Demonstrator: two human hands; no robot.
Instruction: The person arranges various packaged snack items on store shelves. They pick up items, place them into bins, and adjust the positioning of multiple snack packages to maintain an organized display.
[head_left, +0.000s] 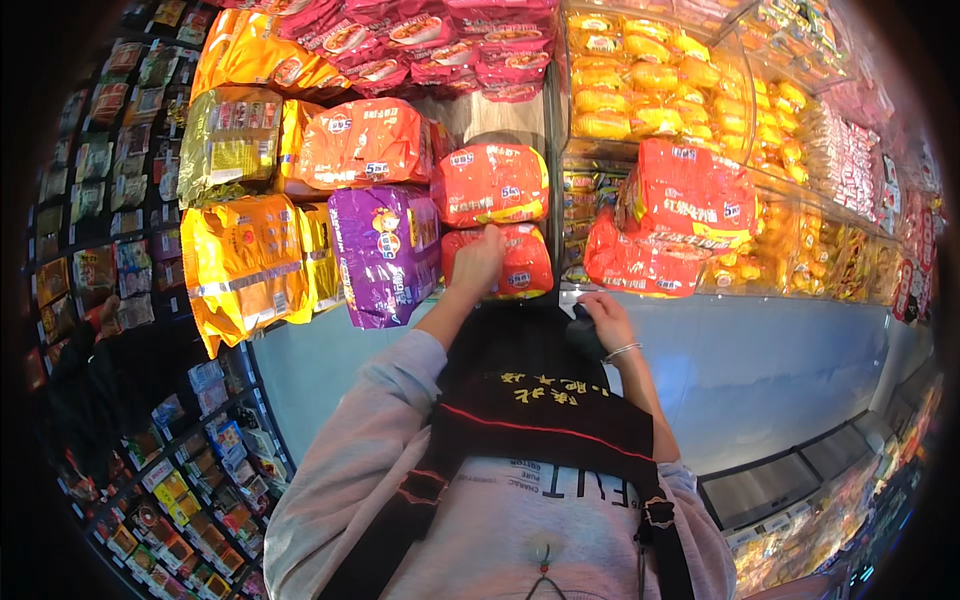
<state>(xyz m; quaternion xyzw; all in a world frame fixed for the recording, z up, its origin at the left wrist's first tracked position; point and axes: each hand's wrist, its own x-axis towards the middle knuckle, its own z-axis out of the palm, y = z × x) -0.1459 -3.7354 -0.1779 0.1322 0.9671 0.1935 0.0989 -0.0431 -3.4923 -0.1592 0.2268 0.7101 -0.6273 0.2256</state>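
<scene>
My left hand (481, 261) reaches up to the seam between two stacked red instant-noodle multipacks. Its fingers meet the upper pack (491, 180) at its near edge and lie over part of the lower pack (529, 259). Whether they grip or only touch is hidden. My right hand (611, 322), with a bracelet at the wrist, holds a dark cloth-like item (585, 335) beside my black apron (487, 360). To the left of the red stack stands a purple noodle multipack (386, 255). Another red multipack (686, 191) leans on more red packs over the candy bins at right.
Yellow multipacks (247, 262) stand at the far left, with maroon noodle packs (450, 45) behind. Clear bins of yellow-wrapped snacks (637, 75) line the right. A dark rack of hanging packets (127, 172) stands on the left, and shelving (765, 491) at lower right.
</scene>
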